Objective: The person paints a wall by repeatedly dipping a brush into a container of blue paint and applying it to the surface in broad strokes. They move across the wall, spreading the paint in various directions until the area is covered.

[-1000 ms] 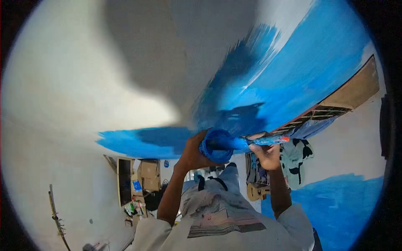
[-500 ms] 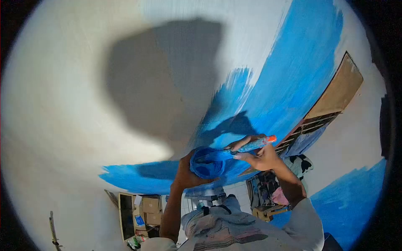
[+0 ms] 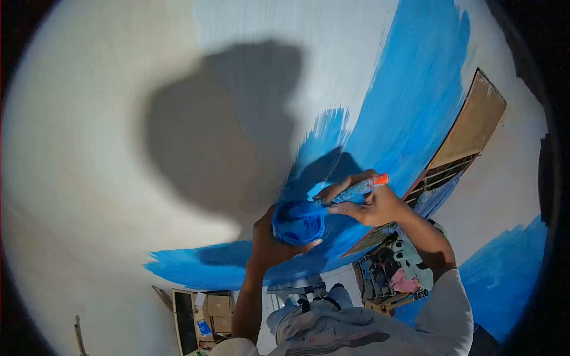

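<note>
My left hand [image 3: 267, 244] is wrapped round a small tub of blue paint [image 3: 286, 237], its thumb along the near side. The tub's open top faces me, and its inside is coated in blue. In my right hand [image 3: 377, 207] is a paintbrush [image 3: 358, 190] with a paint-smeared handle and an orange end. The brush slants down to the left, and its bristle end overlaps the tub's upper right rim in this view. Behind both hands is the wall's fresh blue paint [image 3: 409, 89], streaky at its edges.
Unpainted pale wall [image 3: 77, 148] fills the left, with a large head-shaped shadow beside it. A barred window with a brown panel [image 3: 472, 121] is at the right. Below are cardboard boxes [image 3: 219, 305], a cluttered rack [image 3: 377, 270] and a pink cloth [image 3: 404, 280].
The brush and my right hand have risen slightly, drawing the bristle end from inside the tub towards its upper right rim. The tub has shifted slightly up and right. The view has moved a little.
</note>
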`<state>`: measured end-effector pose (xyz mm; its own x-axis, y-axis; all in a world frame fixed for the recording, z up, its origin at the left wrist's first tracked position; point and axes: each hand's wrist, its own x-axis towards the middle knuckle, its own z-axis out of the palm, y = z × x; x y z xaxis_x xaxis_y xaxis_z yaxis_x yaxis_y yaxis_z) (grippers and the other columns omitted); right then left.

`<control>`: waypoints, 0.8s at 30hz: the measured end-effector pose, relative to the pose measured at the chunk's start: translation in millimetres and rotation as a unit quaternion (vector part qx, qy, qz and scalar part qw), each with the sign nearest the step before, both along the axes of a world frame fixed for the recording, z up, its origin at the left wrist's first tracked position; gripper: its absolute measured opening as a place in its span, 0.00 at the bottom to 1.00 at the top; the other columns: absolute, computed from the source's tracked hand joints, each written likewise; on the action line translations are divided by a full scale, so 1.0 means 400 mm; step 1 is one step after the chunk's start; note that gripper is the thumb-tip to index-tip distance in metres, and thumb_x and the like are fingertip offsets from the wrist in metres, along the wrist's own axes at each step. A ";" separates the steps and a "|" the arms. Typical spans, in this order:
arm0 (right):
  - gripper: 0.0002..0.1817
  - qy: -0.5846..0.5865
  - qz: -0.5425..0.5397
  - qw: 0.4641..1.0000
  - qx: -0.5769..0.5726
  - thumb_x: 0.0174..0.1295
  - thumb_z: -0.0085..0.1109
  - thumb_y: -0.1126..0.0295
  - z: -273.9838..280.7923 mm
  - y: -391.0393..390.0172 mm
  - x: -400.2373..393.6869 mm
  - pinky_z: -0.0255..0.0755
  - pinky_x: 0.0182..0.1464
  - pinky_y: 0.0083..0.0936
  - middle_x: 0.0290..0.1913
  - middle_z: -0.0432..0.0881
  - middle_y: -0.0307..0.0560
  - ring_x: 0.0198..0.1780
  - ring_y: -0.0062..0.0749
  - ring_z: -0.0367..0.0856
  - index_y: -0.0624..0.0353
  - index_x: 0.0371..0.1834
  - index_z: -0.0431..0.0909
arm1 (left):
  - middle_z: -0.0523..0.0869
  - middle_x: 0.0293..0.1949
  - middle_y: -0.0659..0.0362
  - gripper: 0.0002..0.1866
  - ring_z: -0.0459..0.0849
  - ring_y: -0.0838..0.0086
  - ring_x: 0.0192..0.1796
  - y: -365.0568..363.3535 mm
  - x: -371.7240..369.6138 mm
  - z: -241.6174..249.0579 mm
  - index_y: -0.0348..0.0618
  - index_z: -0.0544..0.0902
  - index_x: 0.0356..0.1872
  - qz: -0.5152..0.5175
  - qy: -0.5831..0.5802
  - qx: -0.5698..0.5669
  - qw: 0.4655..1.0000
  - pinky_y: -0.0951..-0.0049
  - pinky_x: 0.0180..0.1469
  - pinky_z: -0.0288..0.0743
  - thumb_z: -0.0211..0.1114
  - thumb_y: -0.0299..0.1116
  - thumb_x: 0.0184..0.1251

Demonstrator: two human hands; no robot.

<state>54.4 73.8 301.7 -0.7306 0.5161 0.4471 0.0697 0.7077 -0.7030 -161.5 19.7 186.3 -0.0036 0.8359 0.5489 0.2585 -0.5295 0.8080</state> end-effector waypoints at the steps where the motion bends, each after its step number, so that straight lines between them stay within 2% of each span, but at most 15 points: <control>1: 0.09 -0.027 -0.018 0.999 0.018 0.56 0.69 0.76 0.022 -0.003 -0.003 0.76 0.47 0.25 0.40 0.87 0.48 0.43 0.28 0.85 0.65 0.39 0.82 | 0.86 0.45 0.48 0.44 0.87 0.64 0.47 -0.002 0.005 0.026 0.36 0.77 0.52 0.001 -0.001 0.000 1.000 0.63 0.52 0.80 0.86 0.48 0.32; 6: 0.08 -0.010 -0.009 0.999 0.041 0.56 0.69 0.77 0.098 0.005 -0.010 0.77 0.46 0.24 0.39 0.87 0.48 0.42 0.27 0.85 0.64 0.39 0.82 | 0.86 0.45 0.48 0.42 0.87 0.63 0.47 -0.018 0.013 0.116 0.36 0.77 0.52 0.066 0.036 0.011 0.997 0.63 0.51 0.81 0.85 0.49 0.34; 9: 0.09 0.015 0.010 0.999 0.035 0.56 0.69 0.77 0.102 0.000 -0.017 0.77 0.46 0.24 0.38 0.87 0.48 0.41 0.27 0.85 0.64 0.39 0.82 | 0.86 0.44 0.48 0.43 0.88 0.63 0.46 -0.023 0.012 0.124 0.37 0.76 0.52 0.070 0.008 0.007 0.997 0.62 0.51 0.81 0.85 0.50 0.34; 14: 0.08 -0.009 0.007 0.999 0.034 0.55 0.69 0.78 0.095 -0.006 -0.020 0.78 0.45 0.24 0.38 0.87 0.47 0.41 0.27 0.85 0.64 0.38 0.82 | 0.86 0.44 0.48 0.44 0.88 0.62 0.45 -0.020 0.004 0.079 0.37 0.76 0.52 0.087 0.034 0.017 0.995 0.61 0.51 0.81 0.85 0.50 0.33; 16: 0.08 0.033 0.038 0.997 0.054 0.54 0.69 0.78 0.084 0.002 -0.029 0.78 0.45 0.25 0.38 0.87 0.47 0.41 0.28 0.85 0.63 0.37 0.82 | 0.86 0.45 0.49 0.44 0.87 0.62 0.46 -0.024 -0.002 0.074 0.37 0.76 0.53 0.093 0.057 0.024 0.994 0.61 0.51 0.81 0.85 0.50 0.32; 18: 0.09 -0.006 0.026 0.998 0.053 0.53 0.69 0.79 0.088 -0.012 -0.026 0.78 0.46 0.26 0.38 0.86 0.47 0.42 0.29 0.86 0.62 0.37 0.82 | 0.86 0.45 0.49 0.44 0.87 0.62 0.46 -0.033 0.009 0.070 0.37 0.76 0.53 0.079 0.010 0.001 0.997 0.60 0.51 0.81 0.86 0.49 0.32; 22: 0.08 -0.013 0.012 0.999 0.034 0.53 0.68 0.80 0.071 -0.018 -0.023 0.78 0.46 0.27 0.38 0.86 0.48 0.42 0.31 0.85 0.63 0.37 0.82 | 0.86 0.44 0.49 0.44 0.87 0.62 0.46 -0.027 0.013 0.072 0.37 0.76 0.53 0.072 0.034 0.014 0.997 0.61 0.51 0.81 0.86 0.48 0.31; 23: 0.08 0.009 -0.004 0.999 0.038 0.53 0.67 0.81 0.061 -0.019 -0.020 0.78 0.46 0.27 0.37 0.86 0.48 0.42 0.31 0.85 0.63 0.36 0.82 | 0.86 0.43 0.49 0.44 0.87 0.62 0.45 -0.024 0.019 0.056 0.38 0.76 0.53 0.058 -0.014 -0.026 0.998 0.62 0.51 0.81 0.86 0.47 0.31; 24: 0.07 0.033 -0.019 0.999 0.037 0.53 0.66 0.82 0.049 -0.022 -0.020 0.78 0.46 0.27 0.37 0.86 0.48 0.42 0.31 0.85 0.64 0.35 0.81 | 0.86 0.43 0.49 0.44 0.87 0.62 0.45 -0.032 0.024 0.049 0.38 0.76 0.53 0.062 -0.013 -0.052 0.997 0.62 0.51 0.81 0.86 0.47 0.31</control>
<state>46.4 64.9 321.2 -0.6789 0.5059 0.5322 0.0517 0.7560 -0.6526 -151.7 6.9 206.1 -0.1224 0.8803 0.4584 0.2953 -0.4086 0.8636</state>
